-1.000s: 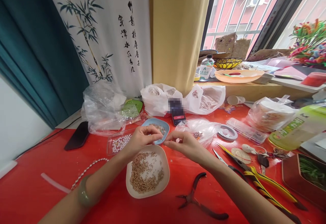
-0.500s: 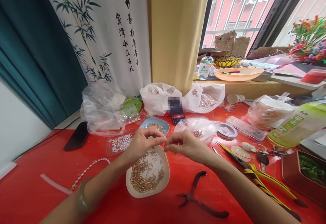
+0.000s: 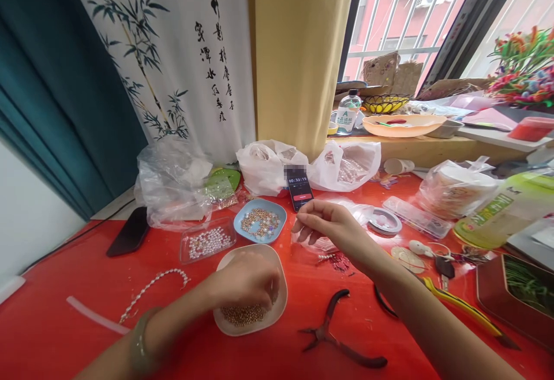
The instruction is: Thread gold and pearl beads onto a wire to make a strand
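At the left of the frame, a black phone [image 3: 128, 232] lay flat on the red desk [image 3: 43, 322], apart from the beads, probably to keep the working space free. Below and right of it, a bead strand [image 3: 151, 289] curved beside a translucent strip [image 3: 93, 313], likely laid loose so that it would not tangle. Nearer the centre, a clear tray [image 3: 183, 253] held white pearls [image 3: 210, 241]; its low walls presumably kept them from rolling.

In the lower centre, the left hand [image 3: 251, 279] was down inside the cream dish [image 3: 284, 292], over the gold beads [image 3: 244, 315]. Its fingers were blurred and turned downward, so I could not tell how wide they stood or whether they had a bead. Just behind that dish, the blue dish [image 3: 255, 204] carried mixed beads, seemingly kept apart for easy choosing.

A propped phone [image 3: 299, 190] showed a running-time display, tilted perhaps for reading. Below it, the right hand [image 3: 299, 219] was raised above the desk, fingers curled and tips close together; whether something fine was between them could not be made out. Dark pliers [image 3: 322, 333] lay with spread handles at the lower centre-right, likely within easy reach. Farther right, the yellow handle [image 3: 467, 309] of another tool showed past the forearm.
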Available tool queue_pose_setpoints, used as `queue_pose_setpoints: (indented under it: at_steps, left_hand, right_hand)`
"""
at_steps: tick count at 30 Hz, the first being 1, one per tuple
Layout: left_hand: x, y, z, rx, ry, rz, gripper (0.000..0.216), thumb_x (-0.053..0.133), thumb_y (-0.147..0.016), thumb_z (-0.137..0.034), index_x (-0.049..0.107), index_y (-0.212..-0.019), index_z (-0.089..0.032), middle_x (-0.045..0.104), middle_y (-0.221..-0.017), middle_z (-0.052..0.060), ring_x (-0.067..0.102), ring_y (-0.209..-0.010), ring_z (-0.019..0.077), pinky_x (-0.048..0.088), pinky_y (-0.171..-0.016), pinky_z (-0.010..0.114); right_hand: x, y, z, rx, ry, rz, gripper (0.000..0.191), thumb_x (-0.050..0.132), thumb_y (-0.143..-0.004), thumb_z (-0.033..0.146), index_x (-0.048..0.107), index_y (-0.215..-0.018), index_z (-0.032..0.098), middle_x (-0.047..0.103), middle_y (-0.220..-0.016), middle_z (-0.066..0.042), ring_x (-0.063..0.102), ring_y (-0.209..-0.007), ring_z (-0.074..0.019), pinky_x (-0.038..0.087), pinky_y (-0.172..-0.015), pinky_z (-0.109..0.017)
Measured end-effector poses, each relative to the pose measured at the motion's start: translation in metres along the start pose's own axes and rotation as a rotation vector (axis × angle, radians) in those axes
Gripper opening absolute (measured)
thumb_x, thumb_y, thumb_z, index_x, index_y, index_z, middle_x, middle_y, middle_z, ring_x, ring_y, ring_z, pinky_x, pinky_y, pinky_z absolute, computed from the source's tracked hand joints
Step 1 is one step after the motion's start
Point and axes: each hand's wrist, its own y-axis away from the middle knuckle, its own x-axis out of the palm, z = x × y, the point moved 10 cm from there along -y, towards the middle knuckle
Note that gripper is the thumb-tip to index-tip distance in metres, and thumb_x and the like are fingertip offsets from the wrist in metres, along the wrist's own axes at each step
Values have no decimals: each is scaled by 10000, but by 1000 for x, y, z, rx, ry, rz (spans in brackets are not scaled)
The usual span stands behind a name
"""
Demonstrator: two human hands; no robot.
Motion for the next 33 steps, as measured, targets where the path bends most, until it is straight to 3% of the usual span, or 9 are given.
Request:
queue_pose_setpoints:
  at_steps: [5, 8, 11, 14, 17, 19, 22, 26, 33]
  left_hand:
    - [7, -2, -5, 40, -93, -16, 94, 613, -585, -152, 652, -606, -235, 619, -585, -22, 536, -557, 146, 224, -472, 249]
    - [3, -3, -3, 25, -60, -27, 82, 610, -612, -163, 656, -588, -228, 618, -572, -17, 539, -565, 150, 256, -497, 247]
    - [-15, -5, 1, -26, 74, -163, 78, 588, -681, -227, 662, -659, -214, 635, -639, 5, 553, -620, 162, 318, -547, 242]
    - [-39, -4, 4, -62, 340, -381, 191, 560, -736, -277, 638, -894, -203, 648, -847, 48, 568, -731, 176, 387, -630, 249]
    - [-50, -2, -3, 18, 610, -477, 340, 571, -742, -282, 569, -1079, -234, 549, -1155, 63, 510, -995, 202, 396, -787, 262]
    - [-48, -4, -8, 65, 713, -453, 282, 555, -759, -273, 607, -1035, -247, 567, -1144, 45, 487, -1045, 200, 370, -857, 275]
    - [-40, -7, -5, 47, 804, -404, 194, 525, -780, -278, 677, -886, -222, 658, -964, 47, 554, -942, 189, 382, -856, 293]
    - [-26, -12, 4, -27, 884, -331, 203, 540, -761, -303, 686, -846, -190, 683, -903, 53, 592, -882, 188, 415, -825, 300]
    - [-17, -17, 6, -53, 1038, -262, 235, 537, -763, -322, 675, -817, -139, 688, -866, 84, 612, -845, 187, 430, -813, 319]
  right_hand:
    - [-17, 3, 12, -67, -41, -153, 136, 504, -768, 302, 516, -718, 177, 630, -736, -41, 601, -674, -123, 455, -568, -232]
    - [-20, 4, 15, -103, -54, -174, 124, 496, -779, 286, 517, -731, 174, 631, -750, -44, 596, -664, -116, 461, -568, -231]
    - [-19, 7, 21, -140, -52, -168, 129, 489, -789, 284, 521, -738, 170, 632, -738, -43, 592, -633, -109, 466, -562, -233]
    - [-16, 12, 30, -183, -60, -161, 127, 491, -795, 285, 525, -744, 174, 634, -725, -34, 594, -616, -107, 475, -558, -234]
    - [-9, 18, 37, -210, -78, -122, 118, 488, -804, 270, 529, -747, 176, 640, -721, -34, 601, -618, -108, 483, -547, -227]
    - [-1, 21, 42, -230, -99, -73, 124, 487, -809, 270, 531, -741, 177, 649, -759, -41, 613, -644, -116, 490, -538, -223]
    - [3, 26, 46, -263, -132, -52, 125, 502, -807, 274, 537, -733, 180, 654, -818, -42, 627, -718, -138, 498, -541, -221]
    - [-20, 31, 52, -349, -202, -196, 111, 516, -809, 256, 564, -741, 181, 649, -829, -27, 616, -772, -126, 495, -586, -206]
    - [-61, 32, 54, -442, -300, -398, 112, 526, -805, 211, 595, -718, 193, 643, -774, 5, 597, -672, -78, 492, -636, -192]
